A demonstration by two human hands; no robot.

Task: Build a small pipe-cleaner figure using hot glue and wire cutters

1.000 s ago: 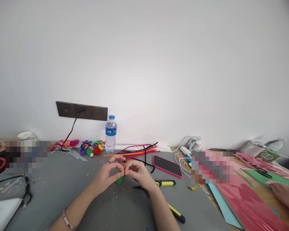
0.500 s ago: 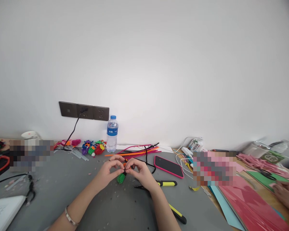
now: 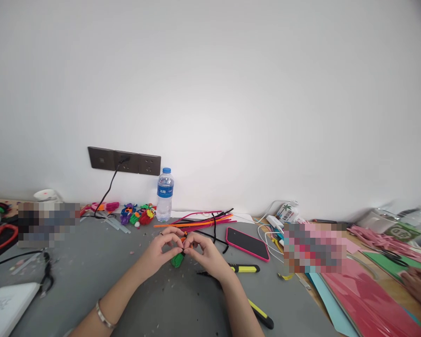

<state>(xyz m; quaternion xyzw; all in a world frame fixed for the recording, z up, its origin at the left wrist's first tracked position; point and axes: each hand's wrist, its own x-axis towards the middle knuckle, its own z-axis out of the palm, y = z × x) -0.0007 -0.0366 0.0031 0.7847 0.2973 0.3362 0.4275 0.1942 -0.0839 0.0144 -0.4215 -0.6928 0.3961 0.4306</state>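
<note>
A: Count?
B: 1 pipe-cleaner piece (image 3: 177,260), green, orange and black, lower centre of frame. Left hand (image 3: 161,250) and right hand (image 3: 207,253) both pinch it, thumbs and fingertips together. 1 water bottle (image 3: 164,201), left of centre, by the wall. 1 pink-cased phone (image 3: 247,244), right of centre. 2 yellow-and-black handles (image 3: 248,268), lower centre-right. 3 wall plates (image 3: 131,164), centre-left.
A: Against 1.0 s earlier?
B: Bottle, phone and plates sit slightly further right in frame. Pinch unchanged.
</note>
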